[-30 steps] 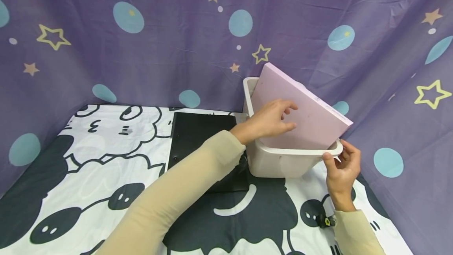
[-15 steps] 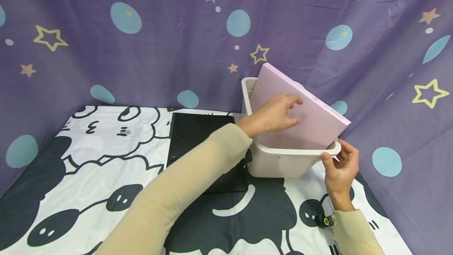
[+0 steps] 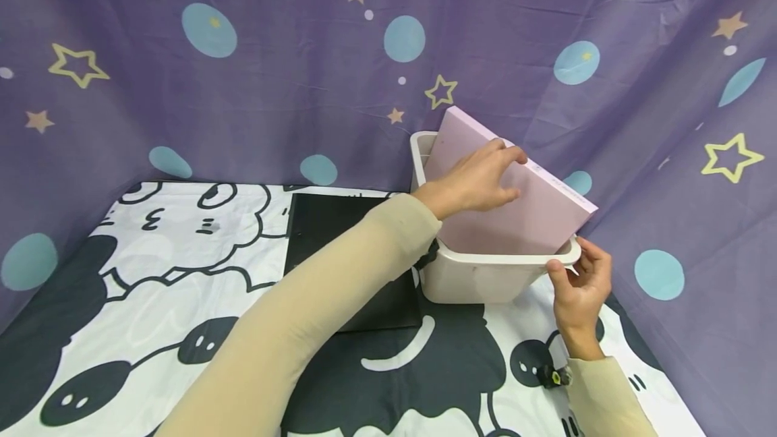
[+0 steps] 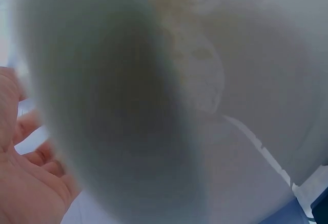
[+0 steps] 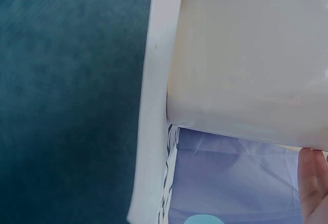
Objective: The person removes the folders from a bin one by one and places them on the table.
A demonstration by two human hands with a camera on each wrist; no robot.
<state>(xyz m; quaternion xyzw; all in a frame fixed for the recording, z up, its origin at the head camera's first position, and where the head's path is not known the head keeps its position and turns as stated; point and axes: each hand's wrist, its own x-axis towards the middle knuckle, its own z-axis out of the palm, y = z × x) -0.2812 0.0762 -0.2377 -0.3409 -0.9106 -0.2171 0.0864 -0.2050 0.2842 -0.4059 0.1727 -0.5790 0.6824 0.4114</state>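
Note:
A pale pink flat box (image 3: 534, 214) stands tilted in a cream plastic bin (image 3: 485, 278), its upper part above the rim. My left hand (image 3: 476, 177) is in front of the pink box's broad face, fingers loosely bent and thumb apart. Its fingertips are near the box's upper edge; whether they touch is hard to tell. My right hand (image 3: 579, 295) grips the bin's front right corner, thumb on the near side and fingers round the right side. The left wrist view is mostly blurred, with the left hand (image 4: 31, 167) at its left edge. Right fingers (image 5: 311, 178) touch the bin (image 5: 251, 60).
A flat black rectangular thing (image 3: 328, 221) lies left of the bin, partly behind my left sleeve (image 3: 315, 315). The table bears a black-and-white cartoon cloth (image 3: 176, 302). A purple curtain (image 3: 273, 86) hangs behind and at the right, close to the bin.
My left hand has moved slightly up and right across the pink box, toward its upper edge. My right hand stays on the bin's corner. The head view has shifted slightly.

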